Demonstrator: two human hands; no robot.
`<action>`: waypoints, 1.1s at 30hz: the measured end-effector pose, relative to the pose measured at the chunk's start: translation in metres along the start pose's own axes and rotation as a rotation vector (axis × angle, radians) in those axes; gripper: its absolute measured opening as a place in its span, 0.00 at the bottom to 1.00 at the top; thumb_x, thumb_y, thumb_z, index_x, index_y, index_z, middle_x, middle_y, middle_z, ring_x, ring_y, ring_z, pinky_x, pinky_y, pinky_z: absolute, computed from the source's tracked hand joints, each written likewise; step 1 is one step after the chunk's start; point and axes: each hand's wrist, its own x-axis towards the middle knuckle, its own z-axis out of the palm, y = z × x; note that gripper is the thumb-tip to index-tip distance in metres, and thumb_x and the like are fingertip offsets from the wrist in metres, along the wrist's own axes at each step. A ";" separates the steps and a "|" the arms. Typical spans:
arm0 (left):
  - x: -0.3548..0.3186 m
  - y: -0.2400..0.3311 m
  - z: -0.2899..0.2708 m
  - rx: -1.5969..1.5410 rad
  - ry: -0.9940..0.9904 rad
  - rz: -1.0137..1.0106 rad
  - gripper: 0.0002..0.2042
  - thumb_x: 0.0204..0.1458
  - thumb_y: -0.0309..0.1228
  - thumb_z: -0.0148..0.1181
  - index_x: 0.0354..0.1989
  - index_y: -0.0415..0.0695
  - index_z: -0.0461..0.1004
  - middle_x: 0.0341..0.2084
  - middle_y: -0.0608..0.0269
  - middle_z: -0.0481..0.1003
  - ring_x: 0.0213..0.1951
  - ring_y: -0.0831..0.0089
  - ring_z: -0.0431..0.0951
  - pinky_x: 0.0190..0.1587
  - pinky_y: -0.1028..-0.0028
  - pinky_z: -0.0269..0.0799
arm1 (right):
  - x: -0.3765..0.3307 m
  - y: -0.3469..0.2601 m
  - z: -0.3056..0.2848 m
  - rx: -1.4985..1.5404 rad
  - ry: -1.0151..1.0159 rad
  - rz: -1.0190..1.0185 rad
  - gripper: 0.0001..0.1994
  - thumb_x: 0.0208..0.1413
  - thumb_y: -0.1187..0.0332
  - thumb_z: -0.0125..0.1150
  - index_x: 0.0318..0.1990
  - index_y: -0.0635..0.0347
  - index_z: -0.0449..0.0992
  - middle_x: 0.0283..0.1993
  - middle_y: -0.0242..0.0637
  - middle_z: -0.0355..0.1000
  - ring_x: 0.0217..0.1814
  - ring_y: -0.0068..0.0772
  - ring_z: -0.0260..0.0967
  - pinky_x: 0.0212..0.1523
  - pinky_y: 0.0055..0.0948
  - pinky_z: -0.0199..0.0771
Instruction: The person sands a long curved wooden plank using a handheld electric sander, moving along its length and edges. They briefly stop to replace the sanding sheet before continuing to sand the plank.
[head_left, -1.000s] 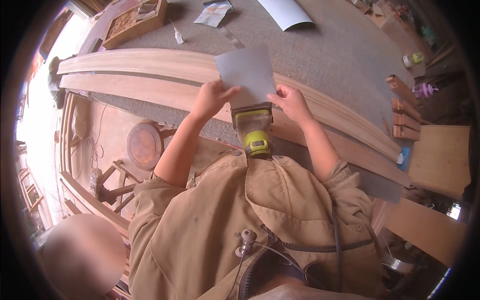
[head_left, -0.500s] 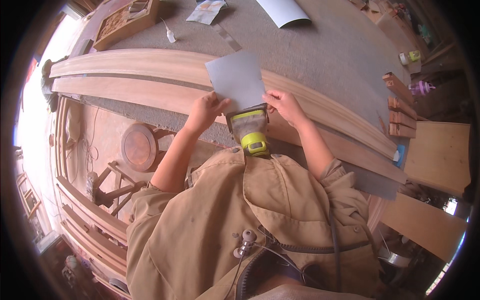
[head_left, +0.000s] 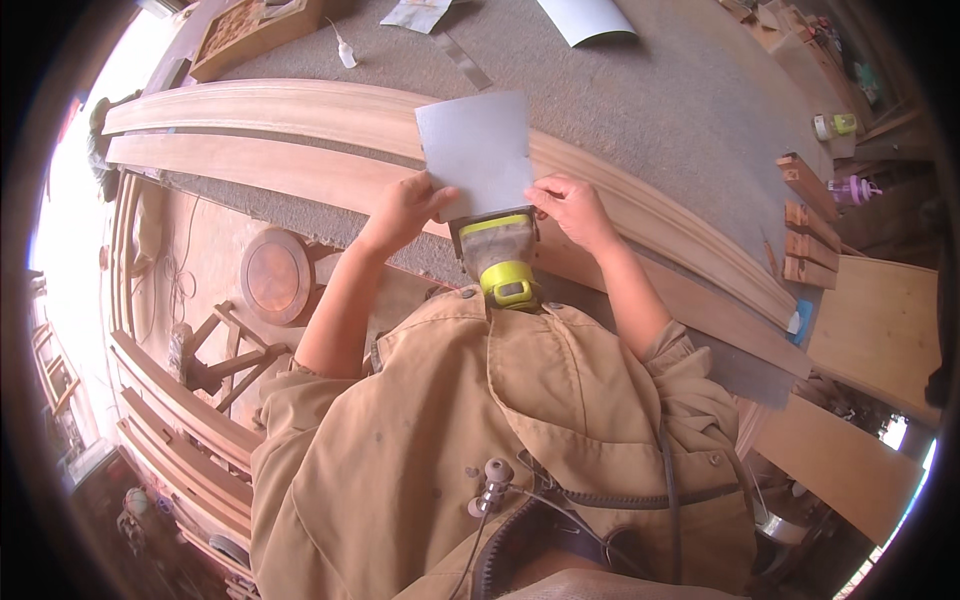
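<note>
A light grey rectangular sheet (head_left: 475,148), likely sandpaper, stands up between my hands at the top end of a green and dark grey sander (head_left: 508,277). My left hand (head_left: 405,210) pinches the sheet's lower left corner, thumb against fingers. At the lower right corner my right hand (head_left: 572,208) grips it beside the sander's edge. The sander rests against my tan jacket (head_left: 420,420), its pad end pointing away from me. The sheet's lower edge meets the pad; whether it is clamped there I cannot tell.
Two long wooden boards, a moulded one (head_left: 270,108) and a flatter one (head_left: 250,172), lie across the carpeted bench. Beyond are a small white bottle (head_left: 346,53), a metal strip (head_left: 463,62) and a curled sheet (head_left: 590,18). A round stool (head_left: 277,278) stands lower left; wooden blocks (head_left: 808,245) sit right.
The sheet stands slightly straighter and sits closer along the sander's pad end. Both hands keep their grip on its corners. The whole view has shifted slightly.
</note>
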 end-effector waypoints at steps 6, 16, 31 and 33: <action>-0.004 0.000 0.005 0.075 0.061 0.050 0.12 0.58 0.34 0.55 0.35 0.35 0.71 0.23 0.67 0.72 0.28 0.81 0.70 0.32 0.79 0.67 | 0.001 0.003 0.001 0.075 0.026 -0.007 0.10 0.55 0.67 0.61 0.32 0.69 0.77 0.28 0.31 0.70 0.27 0.20 0.69 0.30 0.21 0.71; -0.010 0.004 0.002 -0.003 0.059 0.041 0.13 0.59 0.35 0.54 0.37 0.34 0.73 0.24 0.66 0.72 0.27 0.81 0.70 0.34 0.78 0.69 | 0.003 0.007 0.001 -0.012 0.013 -0.077 0.08 0.54 0.69 0.61 0.32 0.68 0.77 0.29 0.31 0.70 0.28 0.21 0.69 0.31 0.21 0.71; -0.014 0.005 0.010 0.098 0.101 0.071 0.13 0.58 0.35 0.55 0.33 0.35 0.73 0.26 0.66 0.71 0.27 0.81 0.73 0.32 0.79 0.70 | 0.002 0.006 -0.008 0.089 -0.037 -0.007 0.09 0.54 0.69 0.62 0.31 0.69 0.77 0.29 0.32 0.72 0.28 0.20 0.70 0.31 0.21 0.71; -0.019 0.011 0.010 0.036 0.093 0.046 0.12 0.58 0.34 0.55 0.32 0.35 0.73 0.26 0.66 0.71 0.28 0.81 0.73 0.32 0.79 0.70 | 0.002 0.004 -0.008 0.084 -0.036 0.000 0.09 0.54 0.69 0.62 0.31 0.69 0.77 0.28 0.32 0.72 0.28 0.20 0.70 0.31 0.21 0.71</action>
